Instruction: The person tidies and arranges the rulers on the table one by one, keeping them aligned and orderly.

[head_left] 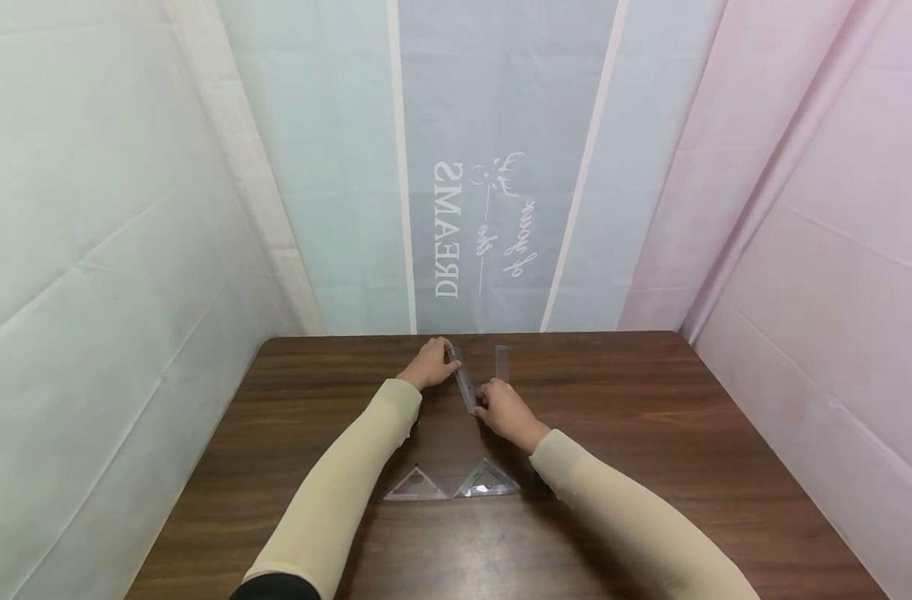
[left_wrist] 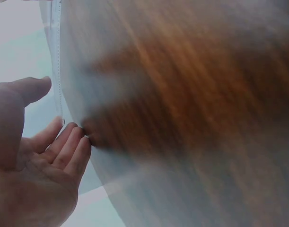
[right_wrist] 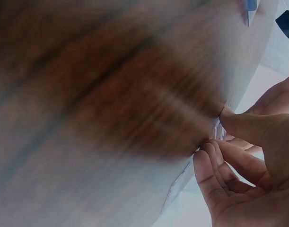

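Note:
A clear plastic ruler [head_left: 464, 388] slants between the two hands near the back of the table. At its far end is the left hand [head_left: 428, 365], thumb at the ruler's edge and fingertips by its end. The left wrist view has the same ruler [left_wrist: 56, 56] with its scale marks, beside the left thumb and fingers [left_wrist: 71, 146]. The right hand [head_left: 510, 412] pinches the ruler's near end between thumb and fingers, low over the wood. Just beyond that hand lies a second clear ruler [head_left: 503, 360], its near part hidden.
Two clear set squares, one on the left [head_left: 417, 486] and one on the right [head_left: 486, 482], lie side by side between the forearms. The dark wooden table [head_left: 651, 400] ends behind the rulers at a fabric backdrop [head_left: 471, 100]. Light cloth walls flank both sides.

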Demonstrator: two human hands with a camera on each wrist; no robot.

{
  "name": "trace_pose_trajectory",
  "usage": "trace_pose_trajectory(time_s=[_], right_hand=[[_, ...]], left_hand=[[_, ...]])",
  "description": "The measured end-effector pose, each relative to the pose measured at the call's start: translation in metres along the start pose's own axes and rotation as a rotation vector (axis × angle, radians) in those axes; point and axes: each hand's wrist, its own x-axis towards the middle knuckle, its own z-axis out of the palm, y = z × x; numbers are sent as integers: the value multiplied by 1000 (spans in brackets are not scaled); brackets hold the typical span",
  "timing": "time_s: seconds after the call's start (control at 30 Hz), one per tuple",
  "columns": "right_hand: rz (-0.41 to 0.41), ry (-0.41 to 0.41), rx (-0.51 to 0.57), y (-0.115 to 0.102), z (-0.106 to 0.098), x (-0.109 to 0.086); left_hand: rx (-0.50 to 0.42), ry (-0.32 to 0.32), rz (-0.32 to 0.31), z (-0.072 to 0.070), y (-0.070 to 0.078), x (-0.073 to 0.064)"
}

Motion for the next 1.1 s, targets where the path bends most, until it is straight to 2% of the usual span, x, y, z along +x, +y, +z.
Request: trace_pose_trajectory(time_s=[0.27,0.53,0.83,1.1], right_hand=[[-24,27,-17,1,3,1],[-16,28,35,0,3,0],[-19,11,111,-2,4,-4],[20,15,205,-4,3,-11]], left_hand=[[-98,59,6,-3,-4,-9],[-250,89,-43,-4,0,-15],[-330,133,-64,0,1,-22],[-377,163,-94,0,-2,-29]])
